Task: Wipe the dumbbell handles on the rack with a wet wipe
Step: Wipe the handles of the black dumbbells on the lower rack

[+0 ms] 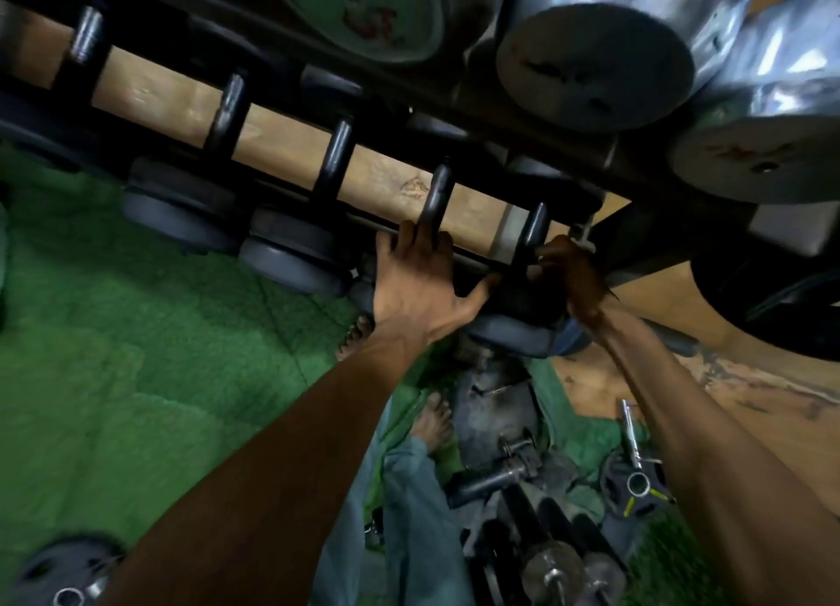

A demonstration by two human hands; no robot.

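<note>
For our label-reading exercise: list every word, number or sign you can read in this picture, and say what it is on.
None can be read.
Green weight plate: reddish marks, too blurred to read.
Grey weight plate: reddish marks, blurred.
Pale weight plate: reddish marks, blurred.
Wooden board: a scuffed mark, not readable.

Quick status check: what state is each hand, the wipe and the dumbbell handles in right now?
left hand: fingers spread, resting on rack rail by a handle
right hand: curled round the rightmost dumbbell handle
wet wipe: not discernible
other dumbbell handles: racked, untouched
</note>
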